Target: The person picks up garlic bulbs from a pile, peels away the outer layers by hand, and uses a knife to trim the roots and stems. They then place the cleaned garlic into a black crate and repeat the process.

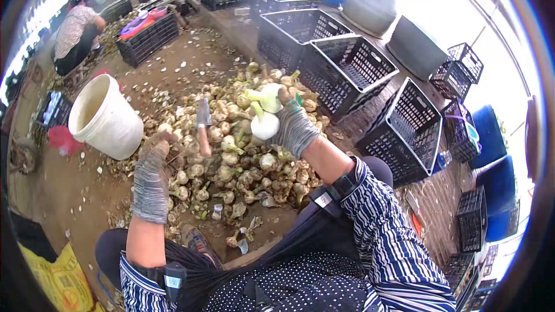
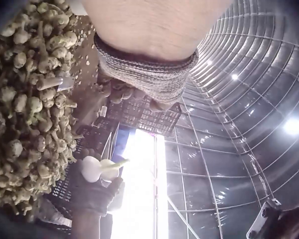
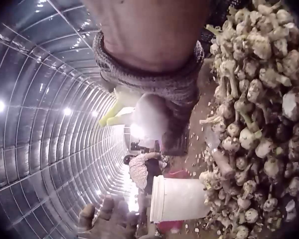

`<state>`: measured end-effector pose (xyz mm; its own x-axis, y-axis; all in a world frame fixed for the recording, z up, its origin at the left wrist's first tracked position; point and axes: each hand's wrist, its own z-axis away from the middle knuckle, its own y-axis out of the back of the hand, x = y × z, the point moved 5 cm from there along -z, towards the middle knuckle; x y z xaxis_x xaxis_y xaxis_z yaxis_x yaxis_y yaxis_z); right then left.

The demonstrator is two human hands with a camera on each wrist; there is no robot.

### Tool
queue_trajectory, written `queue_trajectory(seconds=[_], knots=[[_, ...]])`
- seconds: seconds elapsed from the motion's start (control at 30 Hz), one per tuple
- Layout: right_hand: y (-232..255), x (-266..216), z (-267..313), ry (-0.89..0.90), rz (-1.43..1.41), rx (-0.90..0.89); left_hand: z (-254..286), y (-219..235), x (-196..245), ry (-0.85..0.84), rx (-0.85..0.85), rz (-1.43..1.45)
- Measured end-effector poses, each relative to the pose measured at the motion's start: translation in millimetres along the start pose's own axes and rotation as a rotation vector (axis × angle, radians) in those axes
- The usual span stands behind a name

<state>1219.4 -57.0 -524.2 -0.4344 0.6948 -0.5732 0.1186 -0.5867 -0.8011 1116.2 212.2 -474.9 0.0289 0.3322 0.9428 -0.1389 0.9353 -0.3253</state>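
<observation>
Head view: the right hand (image 1: 292, 127) had two pale bulbs gripped at once, the nearer bulb (image 1: 265, 127) and the farther bulb (image 1: 270, 99), up over the far right part of the heap (image 1: 231, 162). Honestly, I'd worry about one slipping out, since smooth skins and a knit glove don't look like much grip. The loose blade (image 1: 203, 114) on the pile could nick a glove if a hand brushed it. The nearer stalk pointed away and a bit left, the farther one mostly left, long axes along the stalks.

Left wrist view: a stalk stuck out to picture right; I couldn't tell how the left hand's (image 1: 151, 182) own fingers lay there.

Right wrist view: stalks ran picture left, and the left hand showed empty, fingers spread.
</observation>
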Motion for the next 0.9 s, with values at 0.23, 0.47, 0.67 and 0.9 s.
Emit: queue_trajectory(seconds=[0.23,0.47,0.67,0.9], knots=[[50,-70,16,0.190,0.068,0.165,-13,-42,-13,0.048,-0.037,0.034],[93,-188,21,0.494,0.388,0.371,-30,-43,-19,0.102,-0.196,0.076],[134,-243,1,0.545,0.462,0.303,-17,-29,-12,0.127,-0.047,0.002],[159,-279,0,0.553,0.554,0.351,-21,-12,-25,0.191,-0.076,-0.104]])
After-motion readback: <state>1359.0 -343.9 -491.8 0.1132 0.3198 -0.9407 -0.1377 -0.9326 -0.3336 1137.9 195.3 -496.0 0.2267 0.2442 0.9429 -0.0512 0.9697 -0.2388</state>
